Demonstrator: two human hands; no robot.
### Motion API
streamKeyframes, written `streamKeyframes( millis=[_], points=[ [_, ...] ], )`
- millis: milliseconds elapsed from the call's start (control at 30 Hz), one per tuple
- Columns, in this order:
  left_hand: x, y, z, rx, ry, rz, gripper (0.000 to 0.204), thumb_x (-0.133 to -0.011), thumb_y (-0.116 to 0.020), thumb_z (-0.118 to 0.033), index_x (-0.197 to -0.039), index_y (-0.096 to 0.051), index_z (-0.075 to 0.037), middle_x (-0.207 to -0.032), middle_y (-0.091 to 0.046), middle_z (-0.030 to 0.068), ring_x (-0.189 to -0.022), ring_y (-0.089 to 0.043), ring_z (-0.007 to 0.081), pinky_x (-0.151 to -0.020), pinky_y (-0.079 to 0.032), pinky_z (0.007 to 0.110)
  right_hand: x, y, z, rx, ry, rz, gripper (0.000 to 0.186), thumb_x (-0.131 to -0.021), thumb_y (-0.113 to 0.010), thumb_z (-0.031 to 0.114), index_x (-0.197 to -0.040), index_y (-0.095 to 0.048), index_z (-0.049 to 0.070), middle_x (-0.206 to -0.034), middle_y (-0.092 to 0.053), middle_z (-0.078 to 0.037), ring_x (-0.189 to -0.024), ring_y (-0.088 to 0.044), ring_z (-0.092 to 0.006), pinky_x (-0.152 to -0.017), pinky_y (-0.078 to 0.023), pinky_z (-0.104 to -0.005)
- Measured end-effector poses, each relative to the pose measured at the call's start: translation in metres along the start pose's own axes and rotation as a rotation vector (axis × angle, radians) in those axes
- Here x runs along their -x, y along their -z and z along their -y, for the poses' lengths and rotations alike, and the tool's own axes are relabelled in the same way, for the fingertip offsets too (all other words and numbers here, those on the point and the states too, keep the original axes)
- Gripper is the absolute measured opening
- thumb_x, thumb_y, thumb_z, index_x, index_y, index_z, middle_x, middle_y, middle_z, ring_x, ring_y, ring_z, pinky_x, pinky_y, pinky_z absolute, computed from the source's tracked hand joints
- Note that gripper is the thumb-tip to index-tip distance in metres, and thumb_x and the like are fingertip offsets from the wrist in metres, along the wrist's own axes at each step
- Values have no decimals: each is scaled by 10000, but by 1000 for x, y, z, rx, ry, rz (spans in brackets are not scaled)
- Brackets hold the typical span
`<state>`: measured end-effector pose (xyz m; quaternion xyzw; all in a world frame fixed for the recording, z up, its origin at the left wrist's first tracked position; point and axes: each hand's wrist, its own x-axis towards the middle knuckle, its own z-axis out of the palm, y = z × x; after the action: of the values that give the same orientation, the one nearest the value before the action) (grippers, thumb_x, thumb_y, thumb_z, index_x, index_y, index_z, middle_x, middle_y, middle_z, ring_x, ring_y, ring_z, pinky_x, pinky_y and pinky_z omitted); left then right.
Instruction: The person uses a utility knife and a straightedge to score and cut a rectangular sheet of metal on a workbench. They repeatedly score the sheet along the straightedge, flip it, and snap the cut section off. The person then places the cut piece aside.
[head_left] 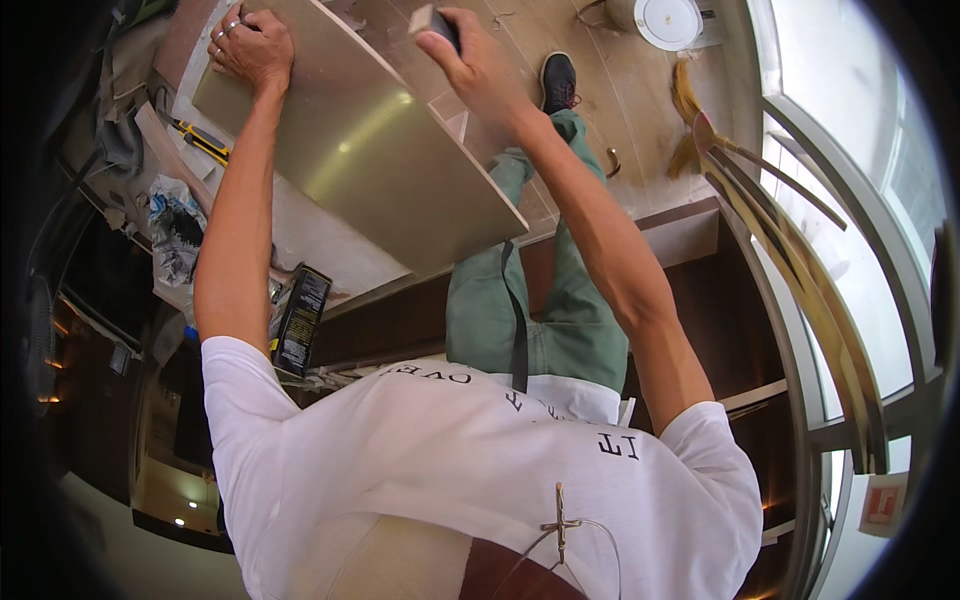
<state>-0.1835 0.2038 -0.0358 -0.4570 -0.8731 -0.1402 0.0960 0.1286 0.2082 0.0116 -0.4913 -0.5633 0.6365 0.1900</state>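
A large, flat panel with a glossy greenish-beige face and a pale cut edge lies slanted in front of me. My left hand, with rings on it, is at the panel's far left edge, its fingers curled against it. In my right hand is a small block, dark on one side and pale tan on the other, which looks like a sanding block. Thumb and fingers are closed around it, just off the panel's right long edge. The fingertips on its far side are partly hidden.
Left of the panel are a yellow-and-black utility knife, a crumpled plastic bag and a black box. A broom, a lidded white bucket and a dark brown cabinet are to the right, beside a window.
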Motion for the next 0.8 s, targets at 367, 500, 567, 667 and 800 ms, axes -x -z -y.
streamKeyframes(
  millis=[367,500,567,667,800],
  points=[
    [154,54,-50,181,-145,-24,457,-943,-494,-239,-1357,-590,-71,-1433,-542,158,-1369,-462,380,-1154,-283,619,233,37,-109,-4,-334,18,628,-1007,-519,492,-1414,-513,13,-1392,-566,-232,-1270,-562,-372,-1078,-413,-409],
    [289,111,-73,132,-109,193,568,-946,-481,-258,-1497,-463,-120,-1570,-412,124,-1498,-298,362,-1207,-151,621,268,20,-129,28,-249,33,560,-1028,-502,405,-1430,-504,15,-1379,-550,-218,-1334,-484,-344,-1120,-361,-407],
    [302,119,-74,96,-92,252,596,-937,-478,-257,-1519,-434,-133,-1593,-381,118,-1506,-278,361,-1214,-124,615,260,11,-128,51,-155,23,561,-1027,-505,388,-1434,-499,2,-1404,-542,-241,-1359,-460,-381,-1119,-361,-449],
    [300,116,-78,124,-124,249,610,-916,-481,-242,-1517,-438,-143,-1591,-385,106,-1510,-269,360,-1217,-117,610,176,-8,-90,111,57,-10,509,-1037,-507,341,-1401,-517,-15,-1294,-584,-276,-1223,-523,-434,-1038,-400,-470],
    [298,110,-81,134,-138,235,641,-894,-481,-227,-1529,-411,-174,-1606,-361,84,-1517,-255,346,-1219,-103,611,124,-24,-90,72,254,-80,477,-1023,-543,309,-1358,-540,-30,-1199,-613,-295,-1128,-552,-461,-1004,-415,-468]
  ],
)
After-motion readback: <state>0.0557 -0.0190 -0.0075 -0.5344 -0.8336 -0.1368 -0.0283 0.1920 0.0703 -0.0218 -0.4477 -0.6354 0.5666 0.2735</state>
